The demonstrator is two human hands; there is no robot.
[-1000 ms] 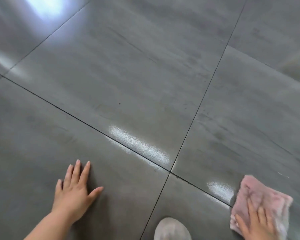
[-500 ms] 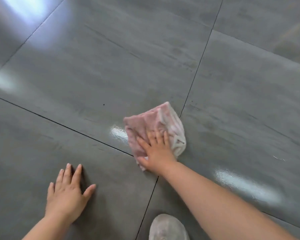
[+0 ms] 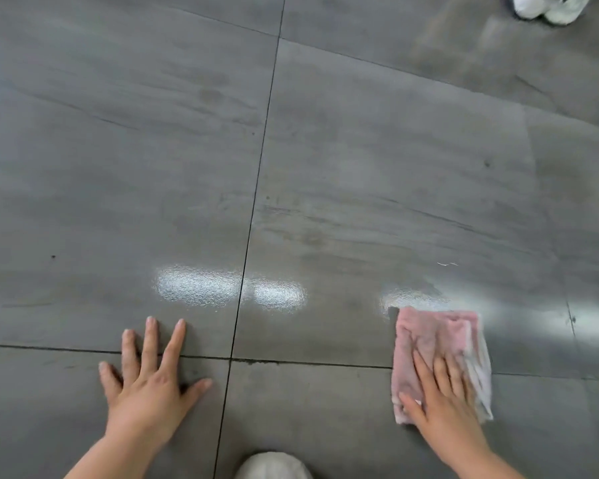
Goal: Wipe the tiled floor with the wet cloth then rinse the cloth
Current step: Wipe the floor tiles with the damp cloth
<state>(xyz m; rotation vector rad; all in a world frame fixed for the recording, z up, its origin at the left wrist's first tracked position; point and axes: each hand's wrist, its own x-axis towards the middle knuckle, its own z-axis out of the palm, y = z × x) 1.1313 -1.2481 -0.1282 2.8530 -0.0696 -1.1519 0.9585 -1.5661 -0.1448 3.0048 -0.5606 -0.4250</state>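
Glossy grey tiled floor (image 3: 377, 140) with dark grout lines (image 3: 257, 181) and bright light reflections (image 3: 198, 285)

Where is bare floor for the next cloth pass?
Bare tile lies between the left hand and the pink cloth, across the grout cross, and ahead up to the white shoes top right. Tightest near the pale shoe at bottom centre.

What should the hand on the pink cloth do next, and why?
Probably push the cloth forward, away from the body. The right hand presses it flat with straight fingers, the left hand is braced on the floor, and just ahead of the cloth lie a small white fleck and dull streaks that may still need wiping.
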